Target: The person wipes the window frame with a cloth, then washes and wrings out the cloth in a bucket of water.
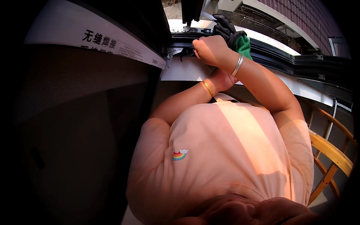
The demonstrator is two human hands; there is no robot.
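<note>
My right hand (210, 50), with silver bangles at the wrist, is curled closed at the black window frame (268, 48), close to a metal fitting (174, 51). Whatever its fingers grip is hidden. Beneath the right forearm is my left hand (224, 80), with a gold bracelet; its fingers are mostly out of sight. A dark grey and green cloth (242, 44) lies bunched on the frame just beyond my right wrist. Whether the left hand touches it is hidden.
A dark mesh screen (82, 80) and a frame with a printed white label (108, 41) stand at the left. Curved wooden rails (330, 150) are at the right. Past the window are a tiled roof (300, 18) and a ledge.
</note>
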